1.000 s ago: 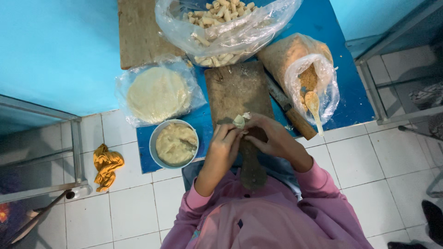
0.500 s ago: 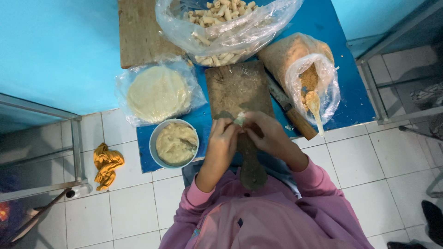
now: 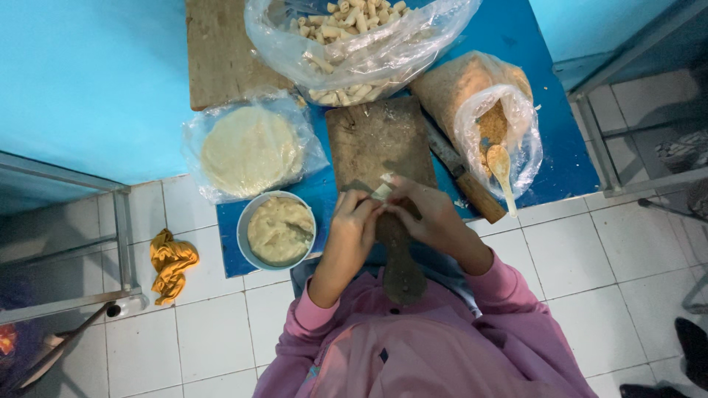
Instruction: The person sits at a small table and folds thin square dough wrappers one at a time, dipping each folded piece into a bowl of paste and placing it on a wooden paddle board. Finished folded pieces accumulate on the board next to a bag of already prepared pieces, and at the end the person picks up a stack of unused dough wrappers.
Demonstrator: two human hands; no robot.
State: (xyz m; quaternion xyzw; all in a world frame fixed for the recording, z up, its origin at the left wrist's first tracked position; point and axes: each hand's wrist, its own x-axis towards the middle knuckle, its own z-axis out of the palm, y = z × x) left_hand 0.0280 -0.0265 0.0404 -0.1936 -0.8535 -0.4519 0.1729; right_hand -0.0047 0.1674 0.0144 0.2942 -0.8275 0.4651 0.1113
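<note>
Pale wrapper [image 3: 382, 191] between two hands: left hand [image 3: 355, 221], right hand [image 3: 428, 217].

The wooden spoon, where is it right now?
In the head view, the wooden spoon stands in the open bag of crumbs at the right of the blue table, beyond the knife.

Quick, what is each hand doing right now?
Left hand: closed, fingertips pinching the small pale roll.
Right hand: closed on the same roll, over the wooden board.

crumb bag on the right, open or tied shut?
Open. The crumb bag's mouth gapes toward the camera, and a wooden spoon rests in it.
</note>
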